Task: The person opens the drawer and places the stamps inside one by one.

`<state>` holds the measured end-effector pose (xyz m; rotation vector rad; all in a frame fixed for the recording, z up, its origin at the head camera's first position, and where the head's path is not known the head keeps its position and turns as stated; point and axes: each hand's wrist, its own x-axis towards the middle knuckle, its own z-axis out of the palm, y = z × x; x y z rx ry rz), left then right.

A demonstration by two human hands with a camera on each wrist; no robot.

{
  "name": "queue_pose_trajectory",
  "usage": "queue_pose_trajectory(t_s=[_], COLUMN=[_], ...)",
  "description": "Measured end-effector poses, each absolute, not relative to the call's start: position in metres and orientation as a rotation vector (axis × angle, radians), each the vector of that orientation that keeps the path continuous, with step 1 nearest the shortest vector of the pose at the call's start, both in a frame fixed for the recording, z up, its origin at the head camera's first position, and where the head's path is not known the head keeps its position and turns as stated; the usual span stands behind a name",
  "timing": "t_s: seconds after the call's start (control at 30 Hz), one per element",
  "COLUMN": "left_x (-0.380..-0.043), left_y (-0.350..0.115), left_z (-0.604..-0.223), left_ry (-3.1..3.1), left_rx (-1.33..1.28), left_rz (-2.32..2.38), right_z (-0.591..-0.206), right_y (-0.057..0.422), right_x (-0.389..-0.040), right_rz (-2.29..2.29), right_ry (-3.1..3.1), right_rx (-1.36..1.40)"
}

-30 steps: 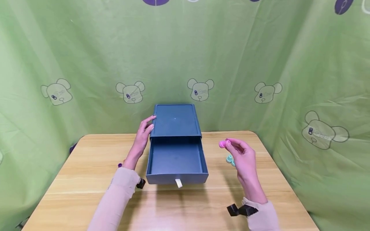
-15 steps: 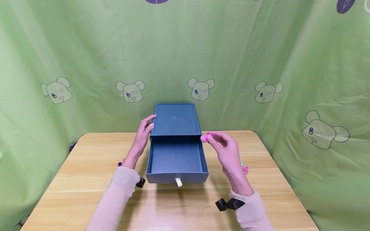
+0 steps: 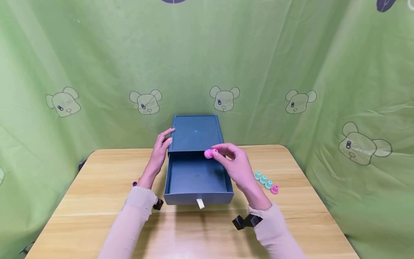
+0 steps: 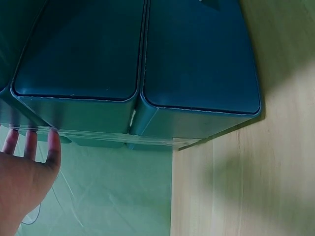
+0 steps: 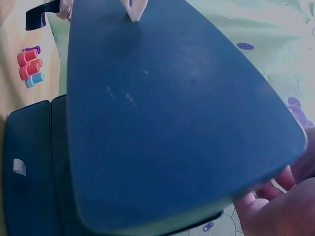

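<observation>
A blue drawer cabinet (image 3: 195, 133) stands at the back middle of the table, its top drawer (image 3: 185, 199) pulled out with a white pull tab (image 3: 200, 204) in front. My left hand (image 3: 157, 154) rests on the cabinet's left side; in the left wrist view its fingertips (image 4: 53, 140) touch that wall. Over the open drawer, my right hand (image 3: 237, 166) pinches a small pink ribbed piece (image 3: 209, 154), shaped like a stepped plug, between thumb and fingers. The drawer front (image 5: 182, 113) hides this piece in the right wrist view.
Several small turquoise pieces (image 3: 263, 180) and one pink piece (image 3: 274, 189) line up on the table right of the drawer. A purple piece (image 3: 134, 183) lies near my left forearm. Red pieces (image 5: 28, 58) and others show in the right wrist view. Green curtains (image 3: 194, 54) surround the table.
My right hand has carried the pink piece leftward from the table's right side to above the open drawer, uncovering the row of small pieces. My left hand stays put.
</observation>
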<state>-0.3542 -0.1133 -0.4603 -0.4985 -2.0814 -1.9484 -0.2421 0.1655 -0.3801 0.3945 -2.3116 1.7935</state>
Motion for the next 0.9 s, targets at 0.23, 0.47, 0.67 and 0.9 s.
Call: queue_pose_trajectory(t_s=[0.23,0.47,0.67,0.9], left_x=[-0.356,-0.354,-0.354,-0.354], left_y=[-0.115,-0.112,-0.112,-0.113], left_z=[-0.461,-0.46,-0.46,-0.461], left_ry=[-2.08,-2.086,-2.099,-2.102], left_rx=[-0.493,-0.487,-0.471,-0.465], left_rz=[-1.96,-1.963,-1.947,-1.928], right_z=[-0.376,-0.374,-0.374,-0.374], right_y=[0.154,0.145,0.134,0.122], right_x=[-0.249,-0.257,-0.263,-0.268], right_rz=[1.761,1.706,1.684,1.696], right_ry=[-2.393,-2.497,-2.544,-2.606], right_rx=[0.498,0.533,0.653,0.74])
